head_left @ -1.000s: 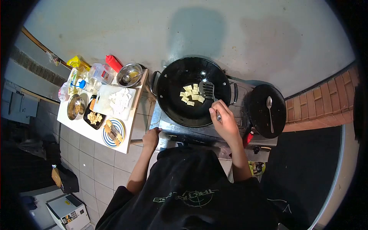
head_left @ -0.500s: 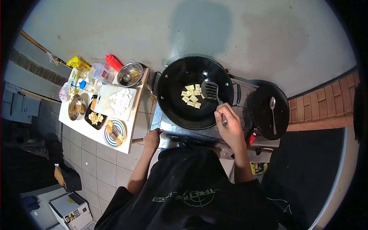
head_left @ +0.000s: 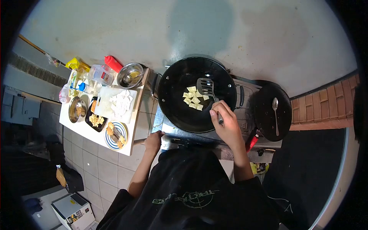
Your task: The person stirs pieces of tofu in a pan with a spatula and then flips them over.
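My right hand (head_left: pixel 227 124) is closed around the handle of a slotted spatula (head_left: pixel 206 86), whose blade is inside the black wok (head_left: pixel 180 115) on the stove. Pale, flat square pieces (head_left: pixel 194 99) lie clustered in the middle of the wok, just below and left of the blade. At the stove's front left corner (head_left: pixel 167 142), my left hand (head_left: pixel 154 140) has its fingers curled in, with the fingertips right at the metal edge; whatever is inside them is hidden.
A dark round pan (head_left: pixel 264 119) with a spoon (head_left: pixel 275 115) on it sits right of the wok. On the left, a table (head_left: pixel 82 130) holds a cutting board (head_left: pixel 105 101) with white pieces, metal bowls, a striped plate (head_left: pixel 111 143), a black tray and a red bottle (head_left: pixel 113 63).
The spatula blade has moved slightly left and up, over the top right of the pale pieces. My right hand has shifted a little left; my left hand stays at the stove corner.
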### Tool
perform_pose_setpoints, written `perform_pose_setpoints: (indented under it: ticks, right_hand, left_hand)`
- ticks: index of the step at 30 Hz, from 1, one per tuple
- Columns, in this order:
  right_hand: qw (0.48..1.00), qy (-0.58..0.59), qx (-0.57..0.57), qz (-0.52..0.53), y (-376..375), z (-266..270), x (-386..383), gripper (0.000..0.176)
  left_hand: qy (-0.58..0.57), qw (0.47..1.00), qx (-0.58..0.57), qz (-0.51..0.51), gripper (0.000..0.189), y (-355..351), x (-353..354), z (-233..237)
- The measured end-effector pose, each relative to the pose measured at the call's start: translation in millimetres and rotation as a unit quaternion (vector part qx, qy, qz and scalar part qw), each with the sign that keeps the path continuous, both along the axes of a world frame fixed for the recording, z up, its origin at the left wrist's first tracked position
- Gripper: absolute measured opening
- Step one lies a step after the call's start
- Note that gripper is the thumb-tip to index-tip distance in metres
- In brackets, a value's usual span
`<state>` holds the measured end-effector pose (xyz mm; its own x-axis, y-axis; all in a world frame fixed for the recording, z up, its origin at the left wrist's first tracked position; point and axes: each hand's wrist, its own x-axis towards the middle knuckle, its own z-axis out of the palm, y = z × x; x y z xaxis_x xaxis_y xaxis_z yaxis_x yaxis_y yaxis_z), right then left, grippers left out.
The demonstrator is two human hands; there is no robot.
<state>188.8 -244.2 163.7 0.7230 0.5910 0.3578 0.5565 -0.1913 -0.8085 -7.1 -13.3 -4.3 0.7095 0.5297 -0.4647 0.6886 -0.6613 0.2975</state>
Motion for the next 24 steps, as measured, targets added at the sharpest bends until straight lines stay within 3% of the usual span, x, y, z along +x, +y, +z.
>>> perform_pose_setpoints:
  ticks: [24]
  right_hand:
    - [0.999, -0.031, 0.016, 0.029, 20, -8, 4, 0.013]
  left_hand:
    - [-0.037, 0.999, 0.012, 0.018, 0.036, -4, -2, -7]
